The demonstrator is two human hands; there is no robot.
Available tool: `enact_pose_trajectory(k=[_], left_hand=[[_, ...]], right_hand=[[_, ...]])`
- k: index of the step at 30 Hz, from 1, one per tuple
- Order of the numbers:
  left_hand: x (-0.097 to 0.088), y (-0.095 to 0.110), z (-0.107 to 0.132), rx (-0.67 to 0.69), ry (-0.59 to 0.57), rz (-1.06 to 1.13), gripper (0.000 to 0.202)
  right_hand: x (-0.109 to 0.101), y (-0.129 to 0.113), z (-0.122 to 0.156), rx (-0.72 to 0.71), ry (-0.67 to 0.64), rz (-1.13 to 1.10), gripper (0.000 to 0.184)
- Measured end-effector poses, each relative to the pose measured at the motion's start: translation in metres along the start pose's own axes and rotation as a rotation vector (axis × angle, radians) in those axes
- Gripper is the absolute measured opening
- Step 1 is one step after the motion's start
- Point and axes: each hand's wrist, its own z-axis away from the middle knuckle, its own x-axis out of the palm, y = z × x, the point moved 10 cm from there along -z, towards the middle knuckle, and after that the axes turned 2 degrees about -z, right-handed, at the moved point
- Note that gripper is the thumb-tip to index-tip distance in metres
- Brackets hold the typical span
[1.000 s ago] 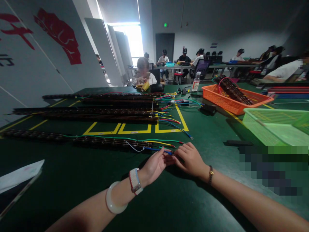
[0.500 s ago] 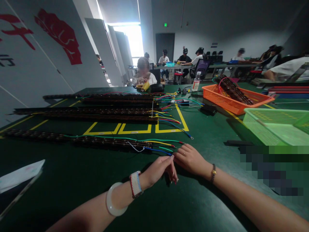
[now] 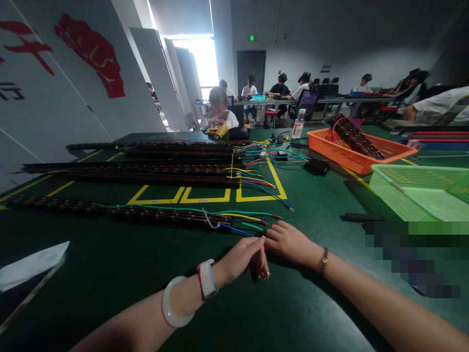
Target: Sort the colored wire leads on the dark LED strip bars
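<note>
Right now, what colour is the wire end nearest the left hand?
Blue: the thin blue wire by the left hand, head view.

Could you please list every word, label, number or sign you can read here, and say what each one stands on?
No text here can be read with certainty.
red marks on the white panel: large brush strokes, cut off, not legible.
green sign above the door: too small.
bottle label: too small.
Tags on the yellow tape: blurred.
paper sheet: faint marks, unreadable.
</note>
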Motion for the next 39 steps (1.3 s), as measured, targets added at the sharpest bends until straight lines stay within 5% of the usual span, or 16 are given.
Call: enact_pose_trajectory(k=[13,25,39], left_hand=[[0.001,0.000,0.000,-0.007,-0.013,-0.005,0.047],[0.000,-0.001,-0.001,-0.004,-0.008,0.008,0.046],[0.002,0.001,0.003,-0.036,-0.017,-0.016,0.047]], right_hand=[[0.004,0.011,0.002,0.090,0.025,-0.052,0.022],[-0.008,0.025,0.008,0.177,0.176,-0.265,0.030],[0.007,0.097,0.036,0.613,0.263,-0.427,0.017]])
